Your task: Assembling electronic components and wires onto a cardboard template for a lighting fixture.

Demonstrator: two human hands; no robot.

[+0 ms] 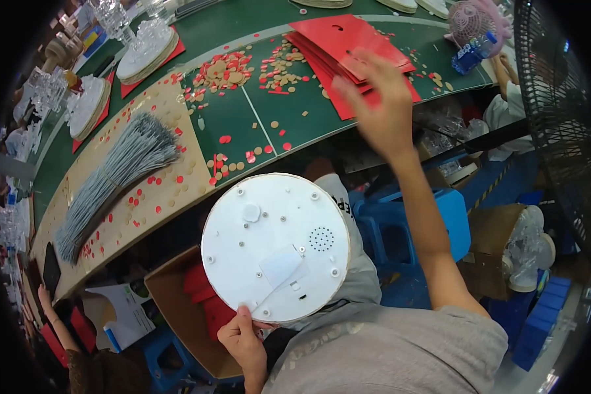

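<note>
My left hand (244,338) pinches the lower edge of a round white disc (279,246), thumb on top. The disc faces up, with several screws, a patch of small round holes on its right part and a pale rectangular label below its middle. My right hand (382,98) is stretched out over a stack of red sheets (338,43) on the green table, slightly blurred, thumb and fingers apart. Whether its fingertips touch the top sheet, I cannot tell. A dark, curved slot shows in the top sheet.
Green table (279,108) carries scattered red and tan round cut-outs (226,72). A bundle of grey wires (121,174) lies on brown board at left. A blue bottle (473,52) stands near a black fan (558,111). Blue stool (407,223) at right; cardboard box (171,295) below. Another person's hand (46,299) at far left.
</note>
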